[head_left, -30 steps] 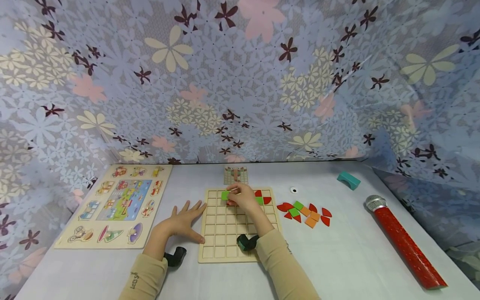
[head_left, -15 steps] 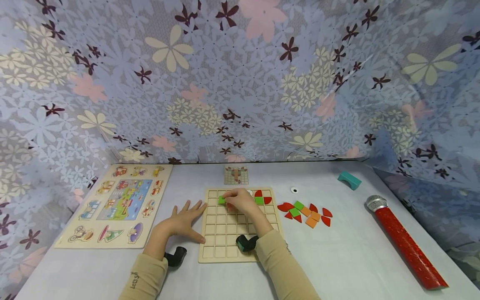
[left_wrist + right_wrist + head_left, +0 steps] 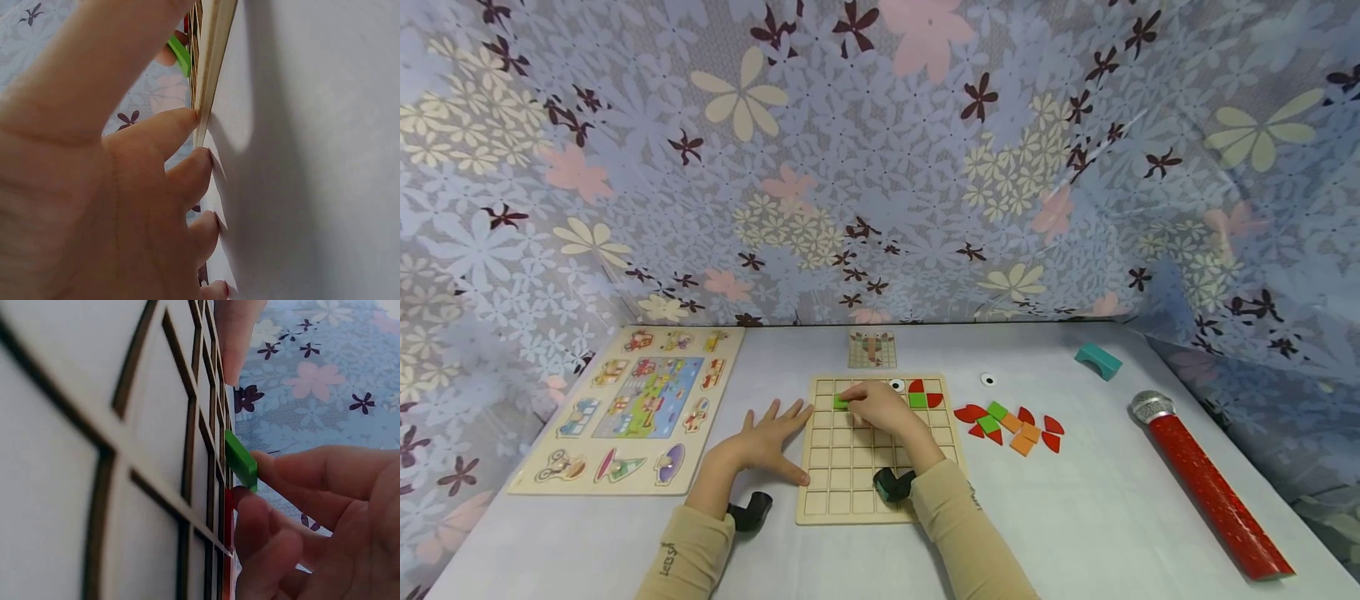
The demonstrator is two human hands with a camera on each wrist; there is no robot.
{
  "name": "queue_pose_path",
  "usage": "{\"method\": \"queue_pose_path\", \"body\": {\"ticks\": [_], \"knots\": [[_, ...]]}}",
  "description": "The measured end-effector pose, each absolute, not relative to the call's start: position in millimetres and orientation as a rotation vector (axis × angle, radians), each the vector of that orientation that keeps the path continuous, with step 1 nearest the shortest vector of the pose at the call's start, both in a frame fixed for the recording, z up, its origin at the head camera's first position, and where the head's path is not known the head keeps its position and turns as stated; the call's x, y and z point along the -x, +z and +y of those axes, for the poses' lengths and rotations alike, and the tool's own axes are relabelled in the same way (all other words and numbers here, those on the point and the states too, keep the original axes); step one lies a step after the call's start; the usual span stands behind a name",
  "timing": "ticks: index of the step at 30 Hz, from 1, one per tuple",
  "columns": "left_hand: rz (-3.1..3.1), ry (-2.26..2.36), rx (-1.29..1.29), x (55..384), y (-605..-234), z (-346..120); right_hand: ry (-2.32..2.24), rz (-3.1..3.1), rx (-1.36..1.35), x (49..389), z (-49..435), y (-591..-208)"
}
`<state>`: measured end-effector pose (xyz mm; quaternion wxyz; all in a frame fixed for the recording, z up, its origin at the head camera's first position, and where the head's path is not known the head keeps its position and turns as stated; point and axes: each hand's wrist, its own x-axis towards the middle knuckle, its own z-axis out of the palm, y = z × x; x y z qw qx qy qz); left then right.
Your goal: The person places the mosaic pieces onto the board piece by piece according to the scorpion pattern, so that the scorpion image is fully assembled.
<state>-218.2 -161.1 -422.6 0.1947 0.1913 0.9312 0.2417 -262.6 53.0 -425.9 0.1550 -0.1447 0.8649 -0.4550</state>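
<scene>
Since the green tile, pinched by the right hand and tilted at the far-left part of the grid board, looks light, stiff and smooth, its opposite edges seem best to hold, with the left hand spread wide against the board.

The grid board sits in the middle of the table. The puzzle board lies along the table's left edge. A card is behind the grid board, by the table's back edge. Loose pieces lie right of the grid board, with an eye piece behind them. A block is near the table's back right corner. The microphone lies along the right edge. One tile is near the grid board's back left corner.
</scene>
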Motion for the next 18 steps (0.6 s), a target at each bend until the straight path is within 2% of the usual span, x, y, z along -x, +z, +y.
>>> {"method": "queue_pose_path", "body": {"ticks": [18], "knots": [[2.608, 0.686, -0.542, 219.2, -424.9, -162.2, -1.032, 2.622, 0.563, 262.5, 54.0, -423.8]]}}
